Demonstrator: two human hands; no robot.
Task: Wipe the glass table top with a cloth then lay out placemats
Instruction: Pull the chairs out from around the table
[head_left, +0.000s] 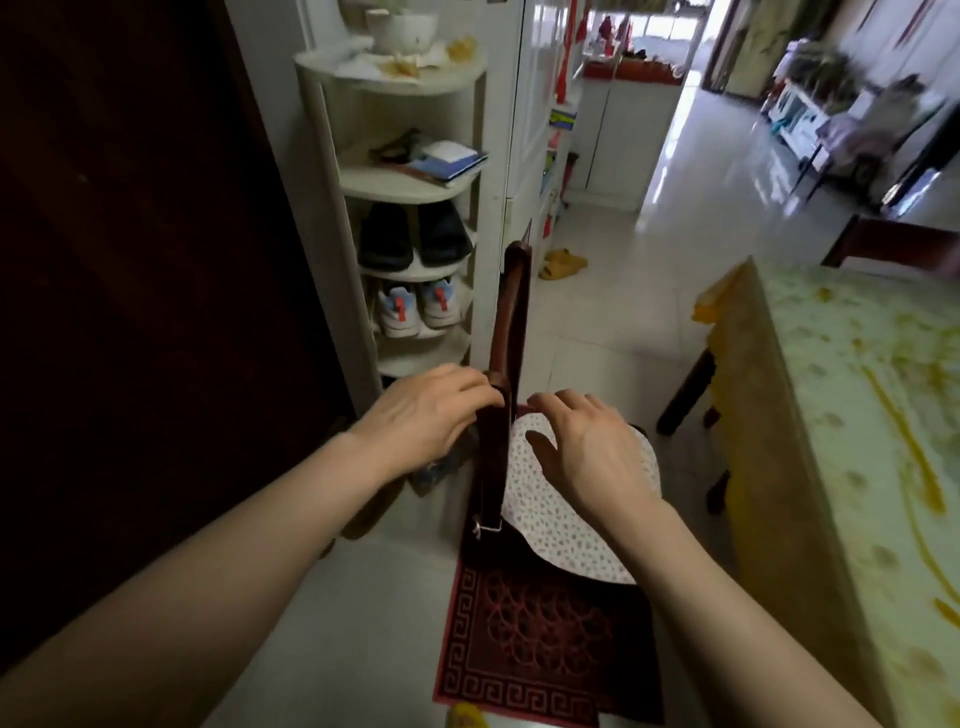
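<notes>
My left hand (436, 410) grips the top rail of a dark wooden chair back (506, 332), fingers curled over it. My right hand (587, 447) lies over a round white spotted mat (566, 530) on the chair seat; its fingers bend at the mat's far edge and the thumb is spread apart. Beneath that mat a dark red placemat with a key-pattern border (540, 644) hangs over the seat front. The glass table top (857, 415), over a pale green and yellow floral cover, runs along the right. A blurred bluish thing (441, 470) shows under my left hand.
A white corner shelf (395, 182) with shoes, books and a bowl stands just behind the chair. A dark door fills the left. Yellow slippers (561, 262) lie on the tiled floor, which opens toward a hallway. Another chair (893, 244) stands at the table's far end.
</notes>
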